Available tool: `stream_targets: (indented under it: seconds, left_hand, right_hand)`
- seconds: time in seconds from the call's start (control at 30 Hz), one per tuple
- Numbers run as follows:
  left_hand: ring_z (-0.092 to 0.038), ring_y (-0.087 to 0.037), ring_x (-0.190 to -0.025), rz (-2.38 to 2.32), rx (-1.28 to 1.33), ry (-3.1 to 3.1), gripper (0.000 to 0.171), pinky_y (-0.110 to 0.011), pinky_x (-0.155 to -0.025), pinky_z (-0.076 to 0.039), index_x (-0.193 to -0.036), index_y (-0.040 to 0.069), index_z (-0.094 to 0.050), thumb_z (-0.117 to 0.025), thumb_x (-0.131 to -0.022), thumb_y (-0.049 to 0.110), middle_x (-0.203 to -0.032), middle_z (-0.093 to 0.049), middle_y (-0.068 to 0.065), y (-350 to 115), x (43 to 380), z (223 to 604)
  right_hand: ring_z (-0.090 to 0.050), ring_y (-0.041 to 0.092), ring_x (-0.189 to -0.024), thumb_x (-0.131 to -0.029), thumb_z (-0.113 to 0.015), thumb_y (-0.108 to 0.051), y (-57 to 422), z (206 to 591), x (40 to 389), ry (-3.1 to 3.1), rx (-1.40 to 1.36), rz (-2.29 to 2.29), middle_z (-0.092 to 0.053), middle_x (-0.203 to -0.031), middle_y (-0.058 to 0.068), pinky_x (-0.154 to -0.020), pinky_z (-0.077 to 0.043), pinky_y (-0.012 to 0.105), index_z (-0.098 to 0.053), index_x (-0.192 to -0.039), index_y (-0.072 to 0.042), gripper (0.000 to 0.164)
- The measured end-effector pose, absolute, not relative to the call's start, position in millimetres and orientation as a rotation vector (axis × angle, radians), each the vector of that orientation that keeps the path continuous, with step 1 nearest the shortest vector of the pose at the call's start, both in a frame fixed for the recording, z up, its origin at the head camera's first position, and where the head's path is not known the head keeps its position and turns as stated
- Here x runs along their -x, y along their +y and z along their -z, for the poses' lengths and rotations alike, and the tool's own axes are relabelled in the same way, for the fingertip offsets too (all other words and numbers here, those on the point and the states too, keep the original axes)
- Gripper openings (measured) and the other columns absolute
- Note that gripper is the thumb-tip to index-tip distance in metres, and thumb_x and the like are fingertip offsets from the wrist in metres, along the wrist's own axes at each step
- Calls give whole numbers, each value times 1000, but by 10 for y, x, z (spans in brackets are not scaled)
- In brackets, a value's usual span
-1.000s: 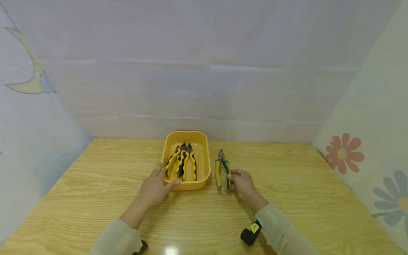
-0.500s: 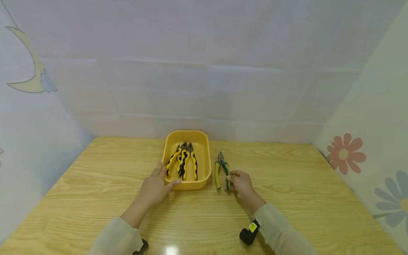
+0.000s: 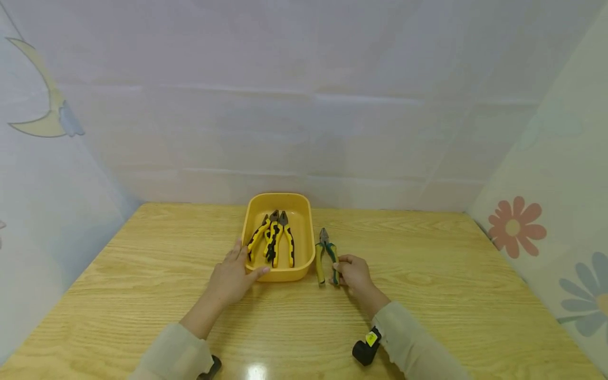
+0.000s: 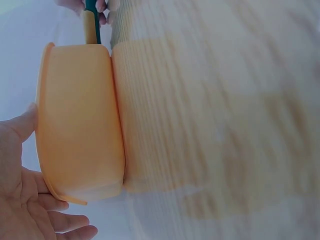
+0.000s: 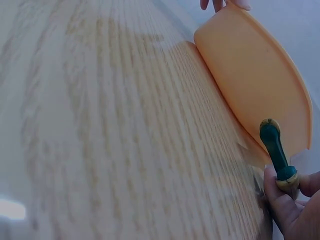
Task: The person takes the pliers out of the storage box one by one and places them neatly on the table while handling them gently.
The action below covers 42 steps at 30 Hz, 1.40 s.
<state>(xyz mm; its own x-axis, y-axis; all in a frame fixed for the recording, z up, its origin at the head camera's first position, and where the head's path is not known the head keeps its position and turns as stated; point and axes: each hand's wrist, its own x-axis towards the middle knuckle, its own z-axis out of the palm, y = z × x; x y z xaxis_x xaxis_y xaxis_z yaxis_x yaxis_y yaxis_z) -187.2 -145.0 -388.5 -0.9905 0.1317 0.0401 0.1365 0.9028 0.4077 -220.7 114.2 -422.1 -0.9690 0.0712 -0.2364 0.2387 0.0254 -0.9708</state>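
A yellow plastic tray [image 3: 280, 275] holds several pliers [image 3: 290, 246] with yellow-and-black handles. My left hand [image 3: 231, 279] rests at its near left corner, thumb along the front rim and straight fingers against the left side. In the left wrist view the thumb touches the rim of the tray [image 4: 80, 115]. Right of the tray, my right hand [image 3: 353, 273] pinches the green handle of combination pliers [image 3: 325, 244]. Their handles are spread, the yellow one nearest the tray, and the head points away from me. The right wrist view shows the pliers' handle ends [image 5: 276, 150] beside the tray wall.
The wooden table [image 3: 427, 264] extends on both sides of the tray. A pale cloth backdrop [image 3: 304, 132] stands behind its far edge. Cloth walls printed with a moon [image 3: 43, 89] and flowers [image 3: 513, 227] flank it. Black camera mounts [image 3: 366, 351] hang at the wrists.
My right hand has moved left and slightly toward me, bringing the green-and-yellow pliers up close to the tray's right side. My left hand has stayed at the tray corner.
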Motion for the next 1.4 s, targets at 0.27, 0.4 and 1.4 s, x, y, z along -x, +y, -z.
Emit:
stream_targets:
  seconds: [0.27, 0.4, 1.4]
  left_hand:
    - [-19, -42, -122, 646, 230, -3045, 81, -56, -91, -23, -131, -8, -26, -43, -83, 54, -140, -9, -20, -1452, 1874, 3896]
    - [-19, -42, -122, 635, 237, -3047, 82, -55, -91, -24, -131, -8, -26, -42, -82, 56, -140, -9, -20, -1456, 1876, 3903]
    - [-21, -42, -121, 641, 224, -3038, 79, -56, -91, -23, -131, -8, -25, -45, -83, 52, -140, -8, -19, -1448, 1873, 3889]
  right_hand:
    - [-54, 22, -65, -85, -44, 6, 1109, 4214, 2216, 2176, -363, 2074, -49, -95, 25, -60, -50, 33, -44, -109, 17, 26]
    - [-54, 22, -62, -85, -44, 6, 1096, 4202, 2207, 2174, -376, 2081, -49, -94, 26, -59, -50, 32, -44, -109, 17, 26]
    - [-54, 15, -49, -81, -51, 5, 1057, 4173, 2235, 2302, -419, 1960, -54, -82, 20, -51, -50, 30, -49, -104, 15, 25]
